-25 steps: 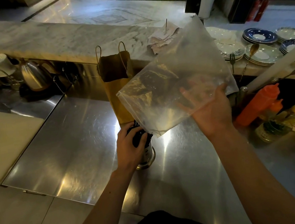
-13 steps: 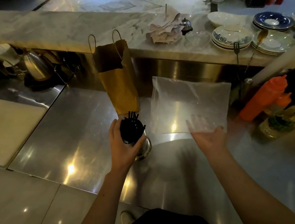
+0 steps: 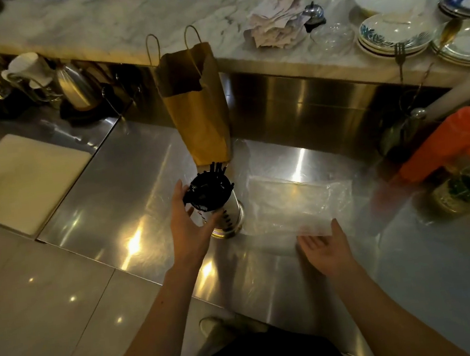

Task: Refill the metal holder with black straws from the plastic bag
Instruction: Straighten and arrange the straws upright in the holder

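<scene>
Though brim-full with black straws (image 3: 210, 181), upright metal holder (image 3: 223, 212).

No text, label or number is legible anywhere (the scene is dim).

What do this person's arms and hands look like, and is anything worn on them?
Both forearms are bare, with no sleeves in view. The left hand and right hand have no gloves, and I can make out no rings, watch or bracelet, though the light is dim. A dark garment shows at the bottom edge.
</scene>
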Motion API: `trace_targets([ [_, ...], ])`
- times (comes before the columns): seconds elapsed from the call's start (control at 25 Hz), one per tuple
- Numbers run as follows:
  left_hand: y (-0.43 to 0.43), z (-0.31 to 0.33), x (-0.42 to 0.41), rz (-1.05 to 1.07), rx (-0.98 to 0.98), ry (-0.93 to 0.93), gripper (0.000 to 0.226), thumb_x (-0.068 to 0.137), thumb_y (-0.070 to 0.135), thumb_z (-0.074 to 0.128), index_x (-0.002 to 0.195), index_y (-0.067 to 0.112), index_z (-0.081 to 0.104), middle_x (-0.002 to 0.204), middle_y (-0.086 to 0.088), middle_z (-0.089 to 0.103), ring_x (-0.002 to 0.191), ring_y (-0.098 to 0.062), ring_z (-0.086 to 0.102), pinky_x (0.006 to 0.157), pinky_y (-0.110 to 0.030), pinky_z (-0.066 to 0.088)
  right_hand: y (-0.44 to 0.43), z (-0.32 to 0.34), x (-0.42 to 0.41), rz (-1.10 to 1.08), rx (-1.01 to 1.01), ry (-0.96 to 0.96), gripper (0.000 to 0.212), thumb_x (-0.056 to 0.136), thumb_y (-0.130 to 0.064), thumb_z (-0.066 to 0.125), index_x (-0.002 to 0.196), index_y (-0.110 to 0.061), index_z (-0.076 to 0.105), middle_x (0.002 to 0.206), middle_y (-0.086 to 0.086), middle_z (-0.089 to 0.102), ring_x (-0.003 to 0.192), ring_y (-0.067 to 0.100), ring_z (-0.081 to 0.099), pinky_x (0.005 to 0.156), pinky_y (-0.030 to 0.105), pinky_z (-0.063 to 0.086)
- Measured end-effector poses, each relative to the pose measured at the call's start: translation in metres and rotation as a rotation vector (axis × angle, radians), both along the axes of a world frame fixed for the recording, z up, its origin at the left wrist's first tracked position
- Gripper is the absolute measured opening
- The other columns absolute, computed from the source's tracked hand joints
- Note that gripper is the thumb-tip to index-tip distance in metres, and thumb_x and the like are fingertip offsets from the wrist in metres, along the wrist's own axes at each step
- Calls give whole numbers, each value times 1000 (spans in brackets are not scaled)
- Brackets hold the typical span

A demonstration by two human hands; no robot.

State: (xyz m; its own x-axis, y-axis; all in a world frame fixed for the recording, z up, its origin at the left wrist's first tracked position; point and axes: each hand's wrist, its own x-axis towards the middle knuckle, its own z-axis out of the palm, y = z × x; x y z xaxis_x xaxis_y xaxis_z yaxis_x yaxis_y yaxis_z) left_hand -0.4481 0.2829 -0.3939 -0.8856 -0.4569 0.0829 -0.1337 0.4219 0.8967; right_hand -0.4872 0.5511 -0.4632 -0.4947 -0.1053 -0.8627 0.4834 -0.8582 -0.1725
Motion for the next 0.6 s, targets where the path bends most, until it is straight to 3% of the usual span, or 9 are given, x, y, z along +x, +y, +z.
trace_targets([
  [0.12, -2, -1, -2, 31, -21, -10, 94, 76, 23, 84, 151, 26, 26, 137, 12, 49, 116, 23, 44, 93, -4, 40, 1, 0, 4, 147, 30, -24, 65, 83, -48, 70, 127, -4, 51, 128, 15, 57, 117, 32, 57, 106, 45, 41],
  [0.28, -7, -1, -5, 46, -44, -20, 89, 77, 20, 83, 148, 26, 31, 130, 17, 53, 113, 19, 49, 94, -13, 42, -15, 11, 11, 758, 218, 84, 53, 85, -48, 67, 111, -2, 59, 111, 15, 67, 103, 30, 66, 101, 43, 46],
  [0.36, -9, 0, -6, 44, -49, -28, 89, 76, 21, 84, 148, 27, 32, 131, 16, 54, 117, 8, 50, 97, -16, 43, -30, 27, 10, 922, 311, 226, 38, 85, -37, 71, 103, -4, 65, 99, 13, 71, 87, 25, 71, 87, 39, 52],
  [0.44, -12, 4, -5, 33, -60, -44, 90, 75, 24, 85, 147, 26, 33, 138, 9, 55, 122, -1, 48, 101, -22, 42, -47, 45, 3, 934, 433, 453, 27, 83, -25, 74, 100, -5, 67, 91, 14, 71, 73, 20, 71, 69, 33, 54],
  [0.6, -26, 14, -9, -56, -82, -101, 82, 74, 23, 86, 144, 18, 42, 141, -2, 55, 127, -11, 49, 101, -29, 44, -82, 71, -19, 999, 848, 821, 43, 81, -26, 77, 121, -21, 59, 95, 4, 67, 76, 13, 67, 64, 23, 54],
])
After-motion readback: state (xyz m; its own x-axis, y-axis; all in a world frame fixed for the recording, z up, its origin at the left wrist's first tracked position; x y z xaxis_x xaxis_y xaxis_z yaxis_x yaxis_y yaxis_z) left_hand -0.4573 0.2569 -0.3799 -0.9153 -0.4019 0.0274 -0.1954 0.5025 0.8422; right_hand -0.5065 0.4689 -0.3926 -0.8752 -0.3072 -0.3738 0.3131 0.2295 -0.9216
